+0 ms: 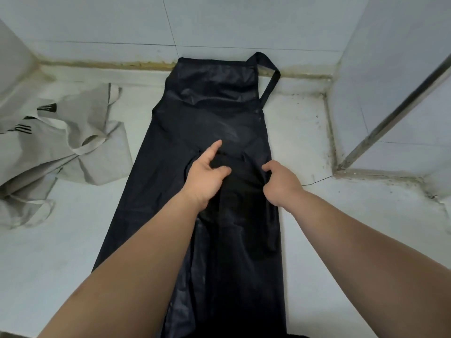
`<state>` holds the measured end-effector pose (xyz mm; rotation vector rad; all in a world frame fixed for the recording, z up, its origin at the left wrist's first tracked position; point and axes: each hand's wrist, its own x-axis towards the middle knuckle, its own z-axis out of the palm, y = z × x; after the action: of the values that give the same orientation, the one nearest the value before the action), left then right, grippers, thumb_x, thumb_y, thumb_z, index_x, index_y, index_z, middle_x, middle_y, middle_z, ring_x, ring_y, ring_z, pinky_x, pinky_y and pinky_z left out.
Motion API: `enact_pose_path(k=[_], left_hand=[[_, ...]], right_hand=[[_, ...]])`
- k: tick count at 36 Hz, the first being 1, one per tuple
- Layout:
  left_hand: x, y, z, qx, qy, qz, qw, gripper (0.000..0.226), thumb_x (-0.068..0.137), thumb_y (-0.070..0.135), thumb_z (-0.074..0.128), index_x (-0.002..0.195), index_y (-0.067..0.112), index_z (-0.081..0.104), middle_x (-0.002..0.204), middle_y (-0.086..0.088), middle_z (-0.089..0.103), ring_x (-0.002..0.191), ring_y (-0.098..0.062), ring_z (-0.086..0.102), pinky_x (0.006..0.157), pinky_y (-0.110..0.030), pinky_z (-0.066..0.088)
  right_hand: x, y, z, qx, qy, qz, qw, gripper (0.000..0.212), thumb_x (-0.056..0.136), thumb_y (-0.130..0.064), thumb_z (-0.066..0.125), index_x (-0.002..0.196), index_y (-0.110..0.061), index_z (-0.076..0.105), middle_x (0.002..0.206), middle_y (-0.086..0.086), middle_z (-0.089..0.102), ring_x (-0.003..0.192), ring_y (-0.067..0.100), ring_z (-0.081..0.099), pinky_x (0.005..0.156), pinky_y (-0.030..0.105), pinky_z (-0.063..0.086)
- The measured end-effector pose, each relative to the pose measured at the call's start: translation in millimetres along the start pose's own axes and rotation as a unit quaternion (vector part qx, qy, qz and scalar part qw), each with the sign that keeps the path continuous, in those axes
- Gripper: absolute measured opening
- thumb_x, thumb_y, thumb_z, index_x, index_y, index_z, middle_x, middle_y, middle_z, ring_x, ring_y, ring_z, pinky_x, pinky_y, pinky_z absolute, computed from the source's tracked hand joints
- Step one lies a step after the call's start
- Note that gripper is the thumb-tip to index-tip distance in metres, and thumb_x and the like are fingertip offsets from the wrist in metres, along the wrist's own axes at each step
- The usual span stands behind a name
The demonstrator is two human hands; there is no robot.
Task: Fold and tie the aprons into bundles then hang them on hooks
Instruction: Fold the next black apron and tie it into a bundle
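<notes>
A white bench [305, 132] meets a pale tiled wall [219, 20] along a grimy seam. A glossy black fabric apron [214, 113] lies lengthwise under both hands, its bib beyond them and its neck strap [274, 76] ahead of the right hand. The left hand [207, 178] pinches a dark fold at the apron's middle, forefinger straight. The right hand [281, 184], fingers curled, grips the apron's right edge. A crumpled beige cloth apron [73, 142] lies left of the left hand.
</notes>
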<state>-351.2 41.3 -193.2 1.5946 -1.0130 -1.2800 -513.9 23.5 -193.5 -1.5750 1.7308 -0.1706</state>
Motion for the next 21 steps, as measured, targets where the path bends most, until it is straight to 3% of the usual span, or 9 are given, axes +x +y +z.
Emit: enact_pose_path(k=[3,9,12,14,15,16,18,19,21], left_hand=[[3,-1,-10,0.102,0.035,0.052,0.993,0.059,0.092,0.002,0.057,0.145,0.022,0.039,0.149,0.018,0.028,0.092,0.003,0.057,0.083,-0.003,0.041],[11,0,-35,0.314,0.107,0.129,0.935,0.042,0.095,0.007,0.052,0.137,0.014,0.051,0.146,0.003,0.045,0.13,-0.013,0.046,0.098,0.001,0.019],[16,1,-41,0.381,0.125,0.118,0.909,0.046,0.098,0.021,0.05,0.143,0.02,0.044,0.152,0.009,0.035,0.142,-0.019,0.029,0.115,-0.025,0.017],[17,1,-46,0.431,0.1,0.059,0.895,0.049,0.1,0.031,0.044,0.148,0.027,0.034,0.156,0.018,0.022,0.148,-0.022,0.007,0.117,-0.048,0.007],[19,-1,-49,0.44,0.076,0.031,0.894,0.05,0.101,0.033,0.041,0.15,0.028,0.029,0.157,0.019,0.016,0.148,-0.023,-0.001,0.117,-0.051,0.003],[21,-3,-52,0.437,0.049,0.02,0.898,0.051,0.101,0.031,0.039,0.151,0.025,0.026,0.159,0.016,0.012,0.149,-0.023,-0.003,0.118,-0.049,0.0],[24,-10,-58,0.407,0.008,0.032,0.913,0.051,0.102,0.022,0.038,0.151,0.015,0.026,0.16,0.004,0.012,0.149,-0.02,0.003,0.117,-0.026,-0.002],[24,-13,-62,0.395,0.004,0.039,0.918,0.049,0.102,0.017,0.039,0.15,0.012,0.028,0.16,0.002,0.016,0.148,-0.017,0.01,0.11,-0.013,0.0],[27,-15,-68,0.387,0.01,0.052,0.921,0.047,0.101,0.012,0.041,0.147,0.01,0.033,0.158,0.0,0.022,0.145,-0.012,0.018,0.099,-0.002,0.004]], right_hand=[[1,-2,1,-0.017,-0.004,0.007,1.0,0.055,0.09,0.002,0.045,0.142,-0.014,0.035,0.135,0.01,0.048,0.119,0.028,0.049,0.084,0.024,0.038],[-1,-10,5,-0.055,-0.01,0.015,0.998,0.056,0.092,-0.008,0.052,0.144,-0.015,0.031,0.134,0.012,0.045,0.115,0.029,0.052,0.078,0.025,0.038],[-4,-15,9,-0.076,-0.005,0.029,0.997,0.055,0.092,-0.03,0.059,0.139,-0.014,0.034,0.131,0.012,0.038,0.108,0.031,0.054,0.079,0.031,0.042],[-7,-18,13,-0.108,0.011,0.013,0.994,0.063,0.089,-0.044,0.058,0.139,-0.016,0.033,0.131,0.012,0.036,0.112,0.033,0.051,0.088,0.036,0.045],[-8,-19,14,-0.124,0.027,-0.005,0.992,0.065,0.089,-0.049,0.056,0.141,-0.017,0.032,0.134,0.012,0.035,0.116,0.033,0.048,0.093,0.038,0.043],[-9,-22,16,-0.138,0.044,-0.029,0.989,0.066,0.089,-0.051,0.053,0.142,-0.018,0.031,0.138,0.013,0.033,0.12,0.033,0.044,0.097,0.039,0.04],[-11,-27,18,-0.161,0.061,-0.088,0.981,0.068,0.089,-0.054,0.051,0.145,-0.021,0.029,0.146,0.011,0.029,0.128,0.032,0.037,0.104,0.039,0.034],[-11,-30,20,-0.172,0.054,-0.12,0.976,0.07,0.088,-0.056,0.051,0.146,-0.024,0.028,0.148,0.01,0.028,0.131,0.031,0.034,0.106,0.039,0.031],[-8,-35,25,-0.205,0.014,-0.16,0.966,0.076,0.085,-0.062,0.051,0.148,-0.03,0.023,0.153,0.008,0.021,0.137,0.03,0.026,0.109,0.041,0.023]])
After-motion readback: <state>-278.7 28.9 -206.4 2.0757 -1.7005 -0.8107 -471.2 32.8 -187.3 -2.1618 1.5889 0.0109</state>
